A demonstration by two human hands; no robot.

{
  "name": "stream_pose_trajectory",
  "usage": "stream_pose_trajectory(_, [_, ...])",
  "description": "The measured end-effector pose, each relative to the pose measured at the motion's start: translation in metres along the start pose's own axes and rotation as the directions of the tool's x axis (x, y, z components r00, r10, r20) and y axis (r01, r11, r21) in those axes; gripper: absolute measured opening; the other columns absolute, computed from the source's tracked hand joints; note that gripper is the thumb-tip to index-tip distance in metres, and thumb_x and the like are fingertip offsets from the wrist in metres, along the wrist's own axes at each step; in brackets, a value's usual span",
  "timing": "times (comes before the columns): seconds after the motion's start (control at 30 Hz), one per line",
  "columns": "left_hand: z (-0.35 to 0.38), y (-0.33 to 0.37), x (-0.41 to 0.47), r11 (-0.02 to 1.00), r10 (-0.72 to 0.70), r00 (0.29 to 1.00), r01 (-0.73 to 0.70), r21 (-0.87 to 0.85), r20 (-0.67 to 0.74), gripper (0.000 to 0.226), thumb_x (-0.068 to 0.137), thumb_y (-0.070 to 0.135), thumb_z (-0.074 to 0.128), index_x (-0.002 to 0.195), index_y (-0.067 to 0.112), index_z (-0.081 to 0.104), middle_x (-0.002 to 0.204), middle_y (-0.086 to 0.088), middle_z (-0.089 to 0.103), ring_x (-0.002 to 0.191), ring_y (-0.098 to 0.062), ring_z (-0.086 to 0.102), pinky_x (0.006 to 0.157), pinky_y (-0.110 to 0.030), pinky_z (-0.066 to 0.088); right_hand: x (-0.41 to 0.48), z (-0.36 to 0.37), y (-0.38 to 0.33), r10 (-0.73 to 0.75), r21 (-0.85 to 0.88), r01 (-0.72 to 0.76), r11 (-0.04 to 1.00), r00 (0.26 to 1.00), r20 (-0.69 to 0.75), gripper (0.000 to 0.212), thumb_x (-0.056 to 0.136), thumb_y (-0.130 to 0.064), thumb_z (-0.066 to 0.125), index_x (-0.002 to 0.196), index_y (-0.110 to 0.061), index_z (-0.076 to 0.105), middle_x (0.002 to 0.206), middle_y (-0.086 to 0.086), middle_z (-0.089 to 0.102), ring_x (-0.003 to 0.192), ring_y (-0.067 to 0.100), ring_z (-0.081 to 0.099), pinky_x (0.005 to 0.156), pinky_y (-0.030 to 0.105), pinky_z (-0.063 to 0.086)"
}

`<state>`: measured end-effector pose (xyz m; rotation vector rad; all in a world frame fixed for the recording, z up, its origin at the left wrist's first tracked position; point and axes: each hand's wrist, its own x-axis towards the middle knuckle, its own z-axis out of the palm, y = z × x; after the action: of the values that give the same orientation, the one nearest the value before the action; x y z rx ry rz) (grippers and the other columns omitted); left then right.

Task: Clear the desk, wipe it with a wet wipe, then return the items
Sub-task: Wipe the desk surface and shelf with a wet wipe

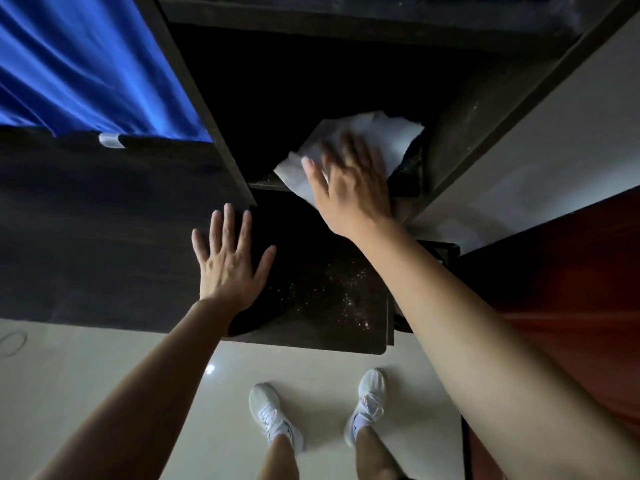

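Observation:
A dark wooden desk (104,244) runs across the middle of the head view, with a recessed dark shelf section behind it on the right. On that shelf surface a white wet wipe (374,136) lies spread out. My right hand (349,181) presses flat on the wipe with straight, slightly blurred fingers. My left hand (230,261) rests flat on the desk top near its front edge, fingers spread, holding nothing. Wet speckles glisten on the desk (339,289) between my arms.
A blue curtain (86,64) hangs at the upper left behind the desk. A dark vertical divider (207,116) separates the left desk part from the shelf. A pale wall panel (554,150) and a reddish wooden surface (571,289) stand on the right. My white shoes (273,414) are on the tiled floor.

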<state>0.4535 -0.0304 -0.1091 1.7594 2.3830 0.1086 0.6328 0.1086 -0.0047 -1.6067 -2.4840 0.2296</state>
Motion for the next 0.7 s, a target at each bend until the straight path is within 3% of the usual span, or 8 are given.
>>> stream_pose_trajectory(0.1, [0.003, -0.006, 0.002, 1.000, -0.019, 1.000, 0.019, 0.018, -0.016, 0.080, 0.096, 0.069, 0.020, 0.157, 0.019, 0.012, 0.166, -0.011, 0.007, 0.153, -0.026, -0.001, 0.121, -0.055, -0.002, 0.009, 0.023, -0.014, -0.015, -0.061, 0.021, 0.998, 0.995, 0.097, 0.058, 0.106, -0.050, 0.020, 0.160, -0.027, 0.023, 0.168, 0.017, 0.010, 0.156, 0.033, 0.002, 0.126, 0.044, -0.001])
stream_pose_trajectory(0.2, [0.003, -0.004, 0.001, 0.999, -0.037, 0.999, 0.036, -0.013, -0.036, 0.079, 0.096, 0.066, 0.024, 0.157, 0.017, 0.014, 0.166, -0.010, 0.010, 0.153, -0.024, 0.001, 0.122, -0.054, -0.001, 0.028, 0.030, -0.039, -0.053, -0.172, 0.075, 0.982, 0.990, 0.129, 0.061, 0.103, -0.050, 0.018, 0.157, -0.026, 0.031, 0.163, 0.020, 0.026, 0.153, 0.036, 0.013, 0.125, 0.048, 0.003])
stream_pose_trajectory(0.33, [0.001, -0.005, 0.003, 0.999, -0.036, 0.998, 0.035, -0.014, -0.043, 0.078, 0.097, 0.064, 0.026, 0.157, 0.015, 0.017, 0.166, -0.010, 0.010, 0.153, -0.024, 0.001, 0.122, -0.054, 0.000, 0.051, 0.029, -0.059, -0.203, -0.216, 0.263, 0.940, 0.943, 0.263, 0.055, 0.101, -0.048, 0.028, 0.149, -0.026, 0.046, 0.150, 0.015, 0.049, 0.149, 0.038, 0.024, 0.121, 0.056, 0.009])
stream_pose_trajectory(0.43, [0.000, -0.004, 0.001, 0.999, -0.031, 0.999, 0.030, -0.017, -0.042, 0.078, 0.096, 0.064, 0.027, 0.157, 0.016, 0.018, 0.166, -0.009, 0.009, 0.153, -0.023, 0.001, 0.122, -0.054, 0.000, 0.044, 0.025, -0.047, -0.261, -0.264, 0.334, 0.905, 0.925, 0.278, 0.064, 0.099, -0.050, 0.008, 0.156, -0.029, 0.029, 0.162, 0.017, 0.031, 0.152, 0.042, 0.011, 0.122, 0.056, 0.003])
stream_pose_trajectory(0.5, [0.000, -0.003, 0.002, 0.999, -0.034, 0.998, 0.033, -0.014, -0.048, 0.079, 0.096, 0.065, 0.027, 0.157, 0.015, 0.019, 0.166, -0.010, 0.010, 0.153, -0.024, 0.002, 0.121, -0.055, 0.001, 0.031, 0.024, -0.028, -0.179, -0.252, 0.235, 0.939, 0.958, 0.225, 0.067, 0.098, -0.056, 0.005, 0.158, -0.034, 0.025, 0.165, 0.015, 0.024, 0.153, 0.039, 0.011, 0.124, 0.050, 0.002])
stream_pose_trajectory(0.57, [0.000, -0.003, 0.002, 0.999, -0.034, 0.998, 0.033, -0.014, -0.049, 0.080, 0.095, 0.065, 0.028, 0.156, 0.015, 0.020, 0.165, -0.010, 0.011, 0.153, -0.024, 0.003, 0.121, -0.055, 0.001, 0.015, 0.021, -0.007, -0.052, -0.138, 0.071, 0.988, 0.990, 0.131, 0.068, 0.100, -0.064, 0.021, 0.158, -0.030, 0.027, 0.166, 0.016, 0.019, 0.154, 0.039, 0.008, 0.125, 0.048, 0.005])
stream_pose_trajectory(0.7, [-0.003, -0.001, 0.002, 1.000, -0.025, 0.999, 0.024, -0.019, -0.041, 0.081, 0.095, 0.066, 0.028, 0.157, 0.015, 0.018, 0.166, -0.011, 0.010, 0.153, -0.025, 0.002, 0.121, -0.055, 0.000, -0.005, 0.014, 0.015, 0.156, -0.068, -0.149, 0.987, 0.981, 0.112, 0.079, 0.095, -0.074, 0.024, 0.161, -0.030, 0.015, 0.169, 0.015, 0.001, 0.154, 0.040, -0.003, 0.125, 0.052, 0.003])
